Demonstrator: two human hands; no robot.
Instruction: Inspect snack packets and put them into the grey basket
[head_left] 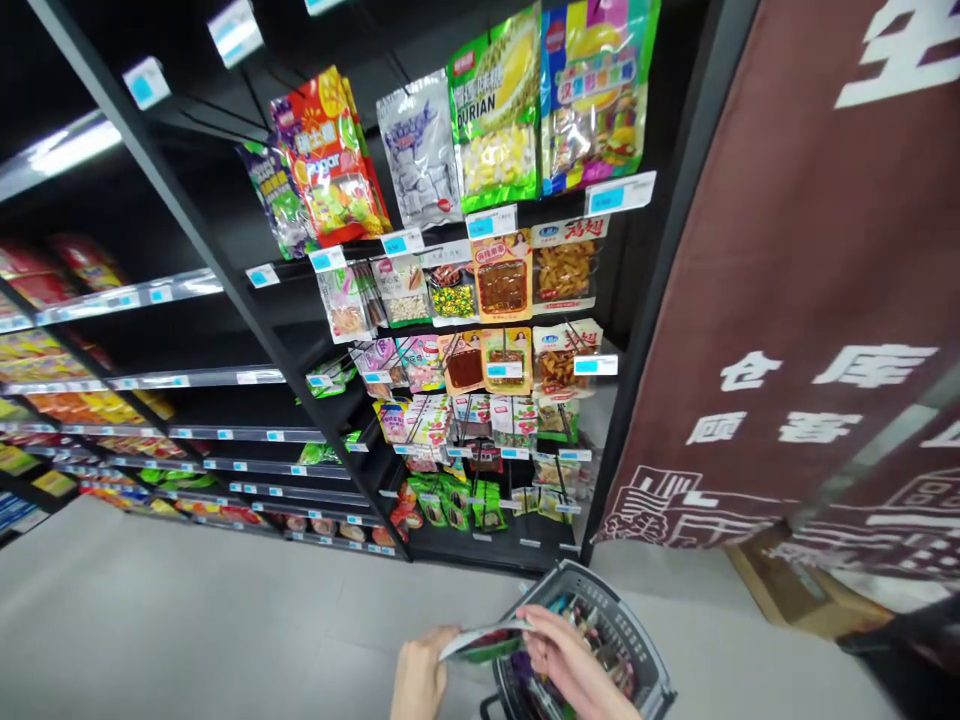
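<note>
Between my two hands is a flat snack bag (487, 641) with a pale top edge and some green and red on its face. My left hand (420, 672) grips its left end, and my right hand (559, 655) has the right end between thumb and fingers. Below and behind the right hand, a grey basket (651, 650) full of packaged goods stands on the floor. My right forearm covers part of what lies in it. The bag is seen almost edge-on, so its print cannot be read.
A black rack (480, 545) ahead carries hanging snack bags (495, 110) with price tags. More shelves (247, 376) with packets run off to the left. At the right hangs a brown curtain (795, 280) with white lettering, a cardboard box (795, 590) beneath it. Grey floor (247, 620) lies at left.
</note>
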